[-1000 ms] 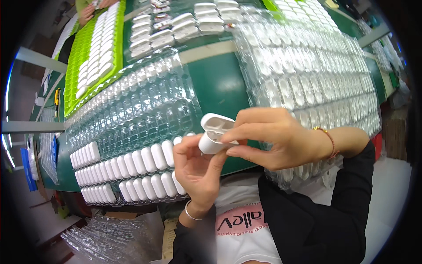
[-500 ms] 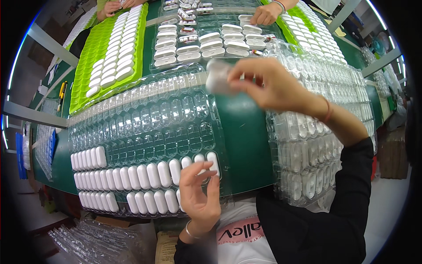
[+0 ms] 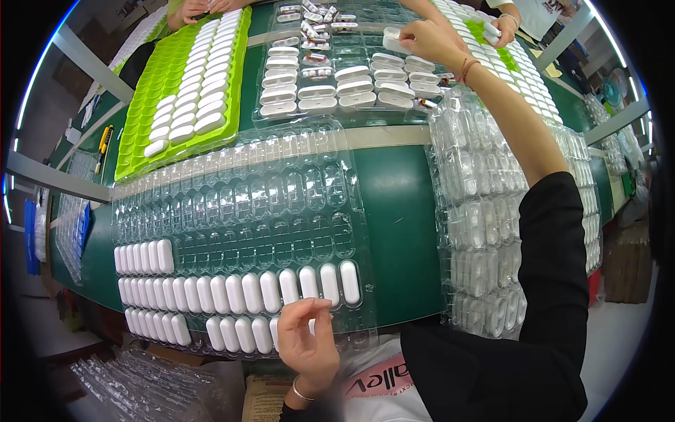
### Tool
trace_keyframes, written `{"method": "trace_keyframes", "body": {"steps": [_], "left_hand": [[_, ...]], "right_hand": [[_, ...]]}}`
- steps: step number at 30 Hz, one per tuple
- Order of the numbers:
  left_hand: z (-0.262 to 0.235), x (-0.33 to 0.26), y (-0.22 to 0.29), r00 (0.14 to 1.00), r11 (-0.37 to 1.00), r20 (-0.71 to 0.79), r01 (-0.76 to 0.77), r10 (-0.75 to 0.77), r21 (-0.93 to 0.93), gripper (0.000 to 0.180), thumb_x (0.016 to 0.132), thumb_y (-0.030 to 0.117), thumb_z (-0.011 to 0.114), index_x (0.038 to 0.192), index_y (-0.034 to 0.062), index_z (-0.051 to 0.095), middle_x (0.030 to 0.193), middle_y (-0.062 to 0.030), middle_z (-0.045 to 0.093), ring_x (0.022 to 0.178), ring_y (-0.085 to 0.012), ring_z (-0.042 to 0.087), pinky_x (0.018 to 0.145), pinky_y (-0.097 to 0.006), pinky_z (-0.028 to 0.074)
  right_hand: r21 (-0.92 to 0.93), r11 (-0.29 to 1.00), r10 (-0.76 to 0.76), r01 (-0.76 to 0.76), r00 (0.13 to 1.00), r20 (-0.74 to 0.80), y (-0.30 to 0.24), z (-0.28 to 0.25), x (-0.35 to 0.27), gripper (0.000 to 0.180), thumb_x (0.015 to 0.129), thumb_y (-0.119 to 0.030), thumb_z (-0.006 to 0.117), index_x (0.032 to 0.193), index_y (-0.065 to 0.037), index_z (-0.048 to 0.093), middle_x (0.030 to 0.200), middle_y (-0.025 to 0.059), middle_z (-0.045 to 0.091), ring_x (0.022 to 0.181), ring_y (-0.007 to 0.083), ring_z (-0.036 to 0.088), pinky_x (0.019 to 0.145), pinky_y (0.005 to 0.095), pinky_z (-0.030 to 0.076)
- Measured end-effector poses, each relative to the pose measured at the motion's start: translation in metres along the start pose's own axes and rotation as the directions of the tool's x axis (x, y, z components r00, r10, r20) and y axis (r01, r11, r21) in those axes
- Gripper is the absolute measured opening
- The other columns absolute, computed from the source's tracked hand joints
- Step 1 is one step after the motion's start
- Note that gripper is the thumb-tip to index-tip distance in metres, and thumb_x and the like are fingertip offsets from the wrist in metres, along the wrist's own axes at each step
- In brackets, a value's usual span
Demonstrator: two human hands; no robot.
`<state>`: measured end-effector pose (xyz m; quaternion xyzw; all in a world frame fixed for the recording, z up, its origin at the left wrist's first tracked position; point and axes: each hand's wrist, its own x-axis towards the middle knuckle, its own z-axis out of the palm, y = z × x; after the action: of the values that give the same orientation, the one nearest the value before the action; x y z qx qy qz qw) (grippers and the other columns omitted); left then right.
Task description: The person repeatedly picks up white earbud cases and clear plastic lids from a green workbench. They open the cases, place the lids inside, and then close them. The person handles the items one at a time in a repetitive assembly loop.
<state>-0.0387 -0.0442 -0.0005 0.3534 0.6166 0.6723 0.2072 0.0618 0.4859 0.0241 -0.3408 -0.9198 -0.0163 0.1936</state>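
My right hand [image 3: 429, 42] reaches to the far clear tray [image 3: 330, 116], its fingertips closed on a white oblong case [image 3: 396, 40] at the tray's back row. Several open white cases [image 3: 357, 91] stand in rows there, lids raised. My left hand [image 3: 309, 341] hovers over the near edge of the closer clear tray [image 3: 267, 218]. Its thumb and forefinger meet in a loop, with nothing visible between them. Closed white cases [image 3: 252, 292] fill much of the tray's nearest rows, partly hidden behind this hand.
Stacked clear trays [image 3: 485, 218] rise at the right. Lime-green trays [image 3: 140, 119] with white cases lie at the far left and far right. Small wrapped pieces [image 3: 316, 42] lie in the far tray. Co-workers' hands [image 3: 503, 28] work along the far side, one holding white pieces.
My right hand has moved away from me to the far tray with the white case. My left hand's thumb and forefinger have come together. A co-worker's hand at the far tray is now hidden behind mine.
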Motion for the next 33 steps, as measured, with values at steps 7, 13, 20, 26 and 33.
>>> {"method": "trace_keyframes", "body": {"steps": [7, 13, 20, 26, 33], "left_hand": [[0.006, 0.003, -0.002, 1.000, 1.000, 0.020, -0.006, 0.005, 0.030, 0.023, 0.089, -0.008, 0.054, 0.112, -0.0037, 0.050, 0.098, -0.0134, 0.060, 0.083, -0.0146, 0.059, 0.067, -0.024, 0.049], [-0.014, 0.008, 0.002, 0.992, 0.981, -0.115, -0.036, 0.058, 0.192, 0.020, 0.088, -0.010, 0.054, 0.108, -0.0053, 0.054, 0.099, -0.0122, 0.060, 0.080, -0.0141, 0.058, 0.065, -0.023, 0.046], [-0.112, 0.099, 0.006, 0.923, 0.343, -0.010, -0.133, 0.385, 0.930, 0.014, 0.084, 0.001, 0.064, 0.098, 0.0019, 0.064, 0.090, -0.0089, 0.065, 0.079, -0.0214, 0.059, 0.066, -0.031, 0.046], [-0.212, 0.147, -0.048, 0.992, 0.101, -0.057, 0.046, 0.112, 0.994, 0.030, 0.086, 0.020, 0.065, 0.109, 0.0000, 0.064, 0.095, -0.0159, 0.067, 0.087, -0.0322, 0.063, 0.079, -0.040, 0.048], [-0.186, 0.169, -0.049, 0.963, -0.083, -0.026, 0.050, 0.270, 0.995, 0.032, 0.086, 0.021, 0.065, 0.115, 0.0081, 0.064, 0.107, -0.0123, 0.067, 0.096, -0.0272, 0.065, 0.080, -0.038, 0.051]], "right_hand": [[-0.083, 0.996, 0.002, 0.013, 0.984, 0.177, -0.014, 0.015, 0.021, 0.012, 0.075, -0.016, 0.061, 0.081, -0.011, 0.070, 0.085, 0.0140, 0.069, 0.082, 0.0348, 0.066, 0.073, 0.0462, 0.052], [0.094, 0.977, -0.202, 0.191, 0.971, 0.130, -0.018, 0.010, 0.026, 0.017, 0.078, -0.021, 0.065, 0.085, -0.007, 0.072, 0.078, 0.0127, 0.069, 0.072, 0.0299, 0.065, 0.067, 0.0405, 0.050], [0.300, 0.954, 0.001, -0.006, 1.000, 0.015, -0.050, -0.108, -0.088, 0.024, 0.089, -0.024, 0.063, 0.093, -0.001, 0.070, 0.077, 0.0061, 0.069, 0.064, 0.0084, 0.059, 0.056, 0.0263, 0.042], [0.358, 0.932, 0.041, -0.059, 0.998, 0.057, -0.130, -0.153, -0.219, 0.009, 0.086, -0.009, 0.067, 0.092, -0.004, 0.071, 0.079, 0.0017, 0.071, 0.063, 0.0055, 0.056, 0.053, 0.0213, 0.036], [0.404, 0.838, 0.318, -0.367, 0.930, 0.185, -0.151, -0.199, -0.338, 0.006, 0.084, -0.008, 0.068, 0.087, -0.004, 0.071, 0.068, 0.0010, 0.068, 0.057, 0.0062, 0.055, 0.051, 0.0217, 0.036]]}}
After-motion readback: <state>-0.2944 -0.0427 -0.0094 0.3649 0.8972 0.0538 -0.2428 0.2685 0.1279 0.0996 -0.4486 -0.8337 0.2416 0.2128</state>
